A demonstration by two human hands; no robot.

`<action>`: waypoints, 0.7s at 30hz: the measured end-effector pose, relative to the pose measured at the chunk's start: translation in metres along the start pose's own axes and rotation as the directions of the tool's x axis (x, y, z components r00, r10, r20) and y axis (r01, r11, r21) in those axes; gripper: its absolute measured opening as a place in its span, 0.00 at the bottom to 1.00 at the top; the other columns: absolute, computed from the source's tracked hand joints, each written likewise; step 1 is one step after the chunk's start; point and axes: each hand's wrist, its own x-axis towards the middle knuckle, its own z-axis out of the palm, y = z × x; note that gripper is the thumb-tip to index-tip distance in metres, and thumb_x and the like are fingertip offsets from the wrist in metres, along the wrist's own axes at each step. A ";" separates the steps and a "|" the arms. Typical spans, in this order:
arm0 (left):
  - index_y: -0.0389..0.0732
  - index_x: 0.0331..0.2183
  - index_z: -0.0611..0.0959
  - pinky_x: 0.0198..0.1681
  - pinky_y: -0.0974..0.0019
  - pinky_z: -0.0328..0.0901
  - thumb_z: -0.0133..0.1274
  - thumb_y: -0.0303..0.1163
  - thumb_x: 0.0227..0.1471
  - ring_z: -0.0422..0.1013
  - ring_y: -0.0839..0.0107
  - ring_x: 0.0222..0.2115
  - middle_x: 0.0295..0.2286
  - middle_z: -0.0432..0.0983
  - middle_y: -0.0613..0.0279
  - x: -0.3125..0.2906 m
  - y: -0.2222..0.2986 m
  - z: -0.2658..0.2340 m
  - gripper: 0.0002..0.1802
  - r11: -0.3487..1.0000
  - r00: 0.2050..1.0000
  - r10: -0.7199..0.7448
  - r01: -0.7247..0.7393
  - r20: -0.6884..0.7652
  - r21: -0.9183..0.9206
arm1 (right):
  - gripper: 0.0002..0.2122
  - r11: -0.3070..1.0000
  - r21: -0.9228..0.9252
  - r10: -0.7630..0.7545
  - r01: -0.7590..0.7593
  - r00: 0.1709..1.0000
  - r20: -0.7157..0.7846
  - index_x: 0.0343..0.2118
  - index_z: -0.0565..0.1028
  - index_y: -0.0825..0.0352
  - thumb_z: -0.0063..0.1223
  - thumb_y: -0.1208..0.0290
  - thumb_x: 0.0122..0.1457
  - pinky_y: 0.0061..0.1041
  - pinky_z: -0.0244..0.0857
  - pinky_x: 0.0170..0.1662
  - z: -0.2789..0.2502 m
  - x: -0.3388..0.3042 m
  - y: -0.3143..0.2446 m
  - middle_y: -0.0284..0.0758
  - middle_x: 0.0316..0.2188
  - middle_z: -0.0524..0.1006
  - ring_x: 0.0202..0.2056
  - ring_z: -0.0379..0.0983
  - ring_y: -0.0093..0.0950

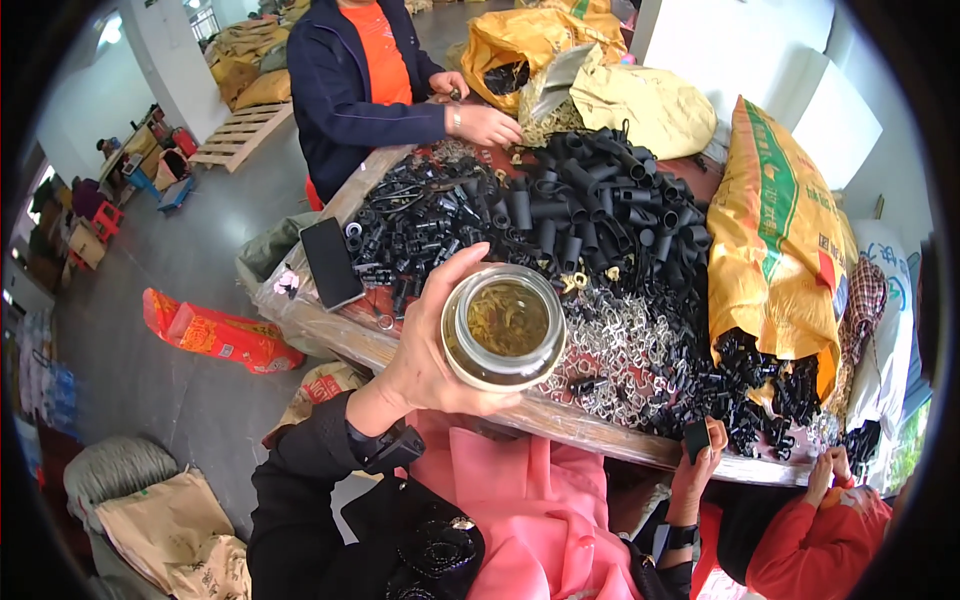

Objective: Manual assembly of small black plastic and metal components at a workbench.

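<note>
My left hand (412, 362) is wrapped round an open glass jar (508, 318), held up over the near edge of the table. Inside are a yellowish-brown liquid and leaves, like tea. Lower right, my right hand (692, 480) grips a small dark piece (697, 440) by the table edge; it looks like a lid seen side-on, but its kind is unclear. Beyond the jar lie a pile of black plastic tubes (600, 195), many small black parts (425, 225) and a spread of silvery metal clips (625, 350).
A phone (331, 263) lies at the table's left corner. On the right, a yellow woven sack (775, 230) spills black parts. Across the table a co-worker in a dark jacket (365, 110) handles parts; another person in red sleeves (825, 540) sits at right. A red bag (225, 335) stands left.
</note>
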 end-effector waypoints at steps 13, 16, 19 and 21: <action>0.34 0.46 0.61 0.45 0.69 0.58 0.64 0.32 0.25 0.66 0.72 0.39 0.38 0.68 0.59 0.063 -0.054 -0.054 0.43 0.989 0.971 -0.059 0.025 -0.231 -0.146 | 0.29 0.998 0.064 0.018 -0.015 0.999 -0.048 0.36 0.63 0.67 0.39 0.41 0.47 0.22 0.59 0.32 0.005 0.000 -0.007 0.33 0.40 0.58 0.37 0.59 0.24; 0.34 0.43 0.64 0.44 0.70 0.60 0.63 0.32 0.26 0.66 0.73 0.38 0.37 0.68 0.60 0.079 -0.077 -0.074 0.39 0.998 0.959 -0.043 0.025 -0.279 -0.065 | 0.29 0.998 0.067 -0.009 0.012 0.999 -0.042 0.36 0.63 0.68 0.39 0.41 0.47 0.21 0.58 0.33 0.004 0.000 -0.004 0.33 0.39 0.58 0.36 0.59 0.24; 0.34 0.41 0.67 0.43 0.69 0.61 0.61 0.30 0.28 0.67 0.73 0.36 0.36 0.69 0.60 0.095 -0.105 -0.089 0.33 1.000 0.924 0.011 -0.003 -0.383 0.023 | 0.29 0.996 0.074 -0.040 0.043 0.998 -0.043 0.36 0.63 0.69 0.40 0.41 0.47 0.21 0.58 0.34 0.002 -0.001 -0.001 0.34 0.39 0.58 0.36 0.59 0.24; 0.34 0.40 0.67 0.42 0.69 0.61 0.62 0.32 0.28 0.67 0.73 0.36 0.36 0.69 0.59 0.107 -0.121 -0.102 0.34 0.998 0.910 0.053 -0.030 -0.412 0.063 | 0.29 0.993 0.097 -0.063 0.066 0.997 -0.037 0.36 0.62 0.70 0.41 0.42 0.47 0.20 0.58 0.35 0.004 0.000 -0.001 0.34 0.38 0.58 0.37 0.58 0.24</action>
